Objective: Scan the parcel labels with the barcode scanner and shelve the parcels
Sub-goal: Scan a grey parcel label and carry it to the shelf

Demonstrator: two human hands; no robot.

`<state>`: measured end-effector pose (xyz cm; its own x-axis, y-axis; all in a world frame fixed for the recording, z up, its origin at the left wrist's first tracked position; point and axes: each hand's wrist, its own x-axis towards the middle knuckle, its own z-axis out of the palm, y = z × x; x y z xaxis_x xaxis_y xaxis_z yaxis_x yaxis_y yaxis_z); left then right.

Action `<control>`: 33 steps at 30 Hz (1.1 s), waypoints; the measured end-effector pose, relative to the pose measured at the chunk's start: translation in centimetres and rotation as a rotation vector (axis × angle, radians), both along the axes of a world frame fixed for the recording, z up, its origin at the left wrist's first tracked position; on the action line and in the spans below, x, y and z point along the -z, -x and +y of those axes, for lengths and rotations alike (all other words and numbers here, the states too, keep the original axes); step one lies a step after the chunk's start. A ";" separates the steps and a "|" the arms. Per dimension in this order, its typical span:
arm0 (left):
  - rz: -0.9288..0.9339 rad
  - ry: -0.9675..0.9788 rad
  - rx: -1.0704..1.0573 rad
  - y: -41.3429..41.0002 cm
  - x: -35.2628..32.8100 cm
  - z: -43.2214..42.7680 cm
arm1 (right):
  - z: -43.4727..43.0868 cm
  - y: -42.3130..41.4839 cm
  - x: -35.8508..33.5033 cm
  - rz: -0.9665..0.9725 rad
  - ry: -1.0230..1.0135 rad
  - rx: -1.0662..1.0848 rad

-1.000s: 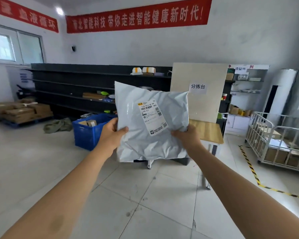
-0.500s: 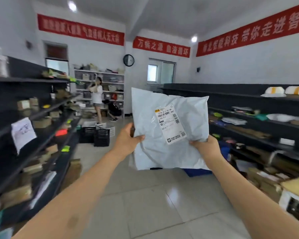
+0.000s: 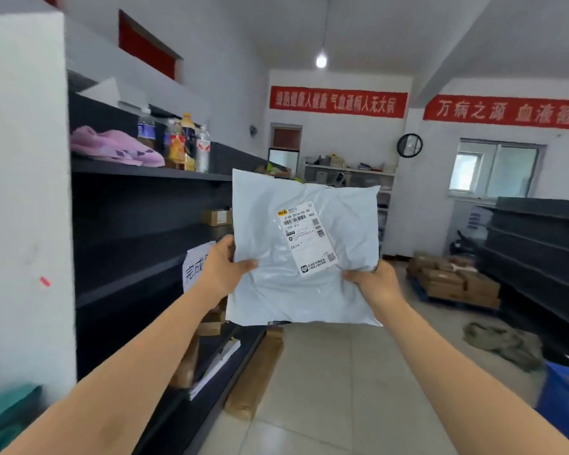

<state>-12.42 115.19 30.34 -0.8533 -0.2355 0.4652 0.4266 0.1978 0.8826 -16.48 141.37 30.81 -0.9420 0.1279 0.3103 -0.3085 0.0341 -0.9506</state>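
Note:
A pale grey poly-mailer parcel [image 3: 273, 231] is held up in front of me at chest height, its white shipping label [image 3: 306, 238] with barcodes facing me. My left hand [image 3: 222, 269] grips the parcel's left edge, thumb on the front. My right hand [image 3: 373, 282] grips its lower right part below the label. The dark shelving unit [image 3: 138, 257] stands close on my left, its middle shelves mostly bare. No barcode scanner is in view.
Pink slippers [image 3: 115, 146] and several bottles [image 3: 181, 144] sit on the upper left shelf. Long cardboard boxes [image 3: 255, 372] lie on the floor by the shelf base. A pallet of cartons [image 3: 454, 280], an olive cloth [image 3: 503, 344], a blue crate [image 3: 562, 402] and another dark shelf [image 3: 539, 251] are right.
My view has swung left, from the sorting table to the aisle beside the left shelving. Both hands keep the same hold on the parcel, label toward me.

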 end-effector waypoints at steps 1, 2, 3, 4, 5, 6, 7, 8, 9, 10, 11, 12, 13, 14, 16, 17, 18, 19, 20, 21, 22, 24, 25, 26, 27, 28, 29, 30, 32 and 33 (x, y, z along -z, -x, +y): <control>-0.020 0.017 -0.049 1.2 0.4 -1.4 | -1.6 2.5 0.3 -0.008 -0.007 -0.046; -0.037 0.034 -0.096 2.3 0.9 -2.8 | -3.3 4.9 0.6 -0.019 -0.015 -0.098; -0.055 0.031 -0.139 3.4 1.4 -4.3 | -5.2 7.2 1.0 -0.025 -0.028 -0.154; -0.067 0.016 -0.182 4.5 1.9 -5.8 | -7.1 9.6 1.4 -0.027 -0.045 -0.206; -0.082 -0.006 -0.231 5.6 2.4 -7.4 | -9.2 11.9 1.8 -0.022 -0.060 -0.258; -0.091 -0.022 -0.284 6.6 2.9 -8.9 | -11.2 14.0 2.1 -0.015 -0.076 -0.307; -0.101 -0.027 -0.332 7.6 3.3 -10.4 | -13.2 15.9 2.3 -0.006 -0.088 -0.357; -0.108 -0.017 -0.380 8.7 3.6 -11.9 | -15.2 17.7 2.6 0.005 -0.095 -0.410; -0.117 0.002 -0.438 10.0 3.8 -13.5 | -17.5 20.0 2.9 0.017 -0.104 -0.467; -0.129 0.019 -0.487 10.8 3.8 -14.8 | -19.3 21.5 2.9 0.022 -0.109 -0.501; -0.143 0.023 -0.537 11.5 3.6 -15.9 | -21.1 23.1 2.7 0.027 -0.114 -0.537; -0.144 0.016 -0.591 12.6 3.3 -17.3 | -23.2 25.2 2.2 0.038 -0.123 -0.594; -0.145 0.008 -0.638 13.6 3.0 -18.6 | -25.4 27.2 1.6 0.052 -0.140 -0.649; -0.146 -0.002 -0.684 14.4 2.8 -19.7 | -27.5 29.0 1.2 0.063 -0.162 -0.695; -0.168 -0.015 -0.788 15.5 2.8 -22.0 | -32.0 31.8 0.7 0.078 -0.197 -0.784; -0.180 -0.009 -0.839 15.9 3.1 -23.2 | -34.2 33.0 0.9 0.075 -0.202 -0.823; -0.203 0.007 -0.889 16.3 3.5 -24.5 | -36.3 33.9 1.4 0.073 -0.212 -0.850; -0.241 0.039 -0.939 16.7 3.9 -25.9 | -38.6 34.7 2.0 0.071 -0.221 -0.880; -0.294 0.088 -0.996 17.2 4.2 -27.2 | -40.7 35.4 2.6 0.072 -0.230 -0.909; -0.357 0.147 -1.064 17.7 4.5 -28.5 | -42.8 35.9 3.2 0.070 -0.230 -0.937; -0.424 0.212 -1.150 18.3 4.7 -29.7 | -44.8 36.4 3.7 0.069 -0.230 -0.964; -0.564 0.358 -1.352 19.6 4.7 -31.9 | -48.8 37.2 4.3 0.077 -0.240 -1.003; -0.646 0.426 -1.433 20.4 4.5 -33.0 | -50.8 37.7 4.6 0.078 -0.258 -1.013; -0.736 0.470 -1.486 21.2 4.3 -34.2 | -52.7 38.1 4.8 0.073 -0.295 -1.018; -0.842 0.493 -1.522 21.9 4.1 -35.5 | -54.6 38.6 5.0 0.060 -0.347 -1.038; -0.961 0.496 -1.545 22.5 4.0 -36.8 | -56.3 38.9 5.1 0.039 -0.423 -1.072; -1.085 0.496 -1.554 22.9 3.9 -37.8 | -57.9 39.3 5.3 0.011 -0.525 -1.112; -1.192 0.508 -1.545 23.3 4.0 -38.8 | -59.2 39.6 5.4 -0.008 -0.636 -1.143; -1.343 0.554 -1.470 23.9 4.8 -39.9 | -60.8 40.1 5.9 -0.002 -0.783 -1.169; -1.378 0.562 -1.424 24.1 5.3 -40.1 | -61.2 40.3 6.3 0.010 -0.813 -1.169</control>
<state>-36.50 75.12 25.07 -0.0157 -0.9982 0.0576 -0.9873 0.0246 0.1570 -56.80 80.21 24.55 -0.3771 -0.9233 -0.0731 -0.5457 0.2852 -0.7879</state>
